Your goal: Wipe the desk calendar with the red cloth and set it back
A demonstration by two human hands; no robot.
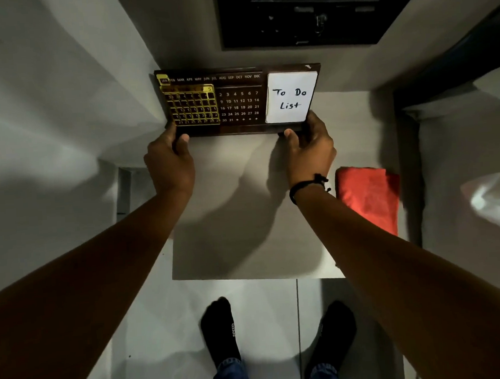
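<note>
Left hand is closed on the bottom-left corner of the dark brown wooden desk calendar w/ gold date frame, thumb on the front edge. Right hand, black cord bracelet at the wrist, is clamped on the bottom-right corner, just under the white "To Do List" notepad that sits in the calendar's right-hand slot. Calendar is upright, face toward the camera, at the far end of the small white table, close to the wall.

Folded red cloth lies on the table's right edge, near the right wrist, not touching it.

Step, prob.: either lifting the calendar for wiping or seating it back; can't tell which. If not wiped yet, next move needs one hand freed for the cloth while the other steadies the calendar.
</note>
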